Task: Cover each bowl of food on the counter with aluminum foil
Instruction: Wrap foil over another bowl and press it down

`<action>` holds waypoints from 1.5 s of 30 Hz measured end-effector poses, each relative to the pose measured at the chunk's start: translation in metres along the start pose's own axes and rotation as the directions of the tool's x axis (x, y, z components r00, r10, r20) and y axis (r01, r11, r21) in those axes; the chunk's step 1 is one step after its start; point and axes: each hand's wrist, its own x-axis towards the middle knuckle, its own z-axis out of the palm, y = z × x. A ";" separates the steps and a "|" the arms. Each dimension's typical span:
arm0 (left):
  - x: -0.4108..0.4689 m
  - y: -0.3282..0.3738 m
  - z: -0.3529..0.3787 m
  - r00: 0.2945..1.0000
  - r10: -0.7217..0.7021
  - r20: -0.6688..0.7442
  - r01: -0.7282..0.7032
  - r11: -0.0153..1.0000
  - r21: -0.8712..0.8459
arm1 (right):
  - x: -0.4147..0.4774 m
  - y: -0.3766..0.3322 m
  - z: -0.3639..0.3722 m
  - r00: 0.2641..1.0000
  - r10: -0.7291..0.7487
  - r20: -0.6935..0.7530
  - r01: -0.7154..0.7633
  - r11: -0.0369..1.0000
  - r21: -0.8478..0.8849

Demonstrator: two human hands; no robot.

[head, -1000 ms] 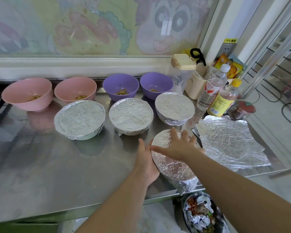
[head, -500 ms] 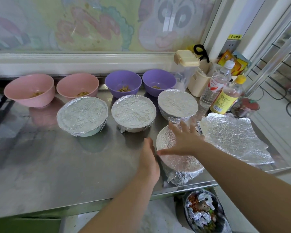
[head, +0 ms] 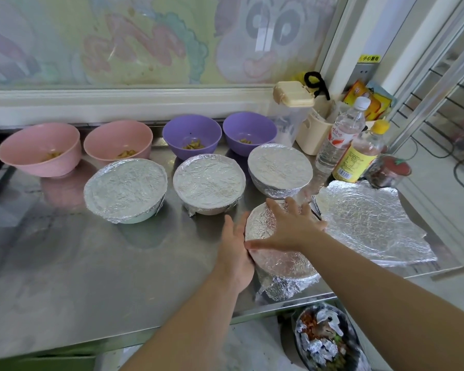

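Being pressed at front edge of counter [head: 91, 263]: foiled bowl [head: 281, 263] | right hand [head: 292, 227] flat atop, left hand [head: 235, 254] against side | all fingers released

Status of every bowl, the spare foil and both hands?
Left pink bowl: uncovered.
Right pink bowl: uncovered.
Left purple bowl: uncovered.
Right purple bowl: uncovered.
Middle-row left bowl: foil-covered.
Middle-row centre bowl: foil-covered.
Middle-row right bowl: foil-covered.
Near bowl: foil on, front edge untucked.
Foil sheet: loose, lying flat.
Left hand: open, against Near bowl's side.
Right hand: open, flat on its top.
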 end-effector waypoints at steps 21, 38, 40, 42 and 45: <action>-0.048 -0.045 -0.065 0.863 0.402 0.306 -0.444 0.313 0.840 | 0.017 -0.004 0.009 0.997 -0.046 0.069 0.045 0.999 0.014; -0.039 -0.021 -0.057 0.886 0.373 0.275 -0.387 0.268 0.882 | 0.016 -0.003 0.010 0.997 -0.050 0.062 0.048 0.998 0.026; -0.038 -0.016 -0.056 0.908 0.324 0.267 -0.366 0.298 0.882 | 0.016 -0.002 0.011 0.997 -0.048 0.063 0.046 0.999 0.024; -0.038 -0.013 -0.056 0.921 0.286 0.264 -0.346 0.291 0.892 | 0.017 -0.002 0.012 0.997 -0.049 0.062 0.048 0.999 0.016; -0.037 -0.006 -0.057 0.930 0.276 0.243 -0.320 0.284 0.904 | 0.015 -0.003 0.012 0.996 -0.047 0.070 0.045 0.999 0.026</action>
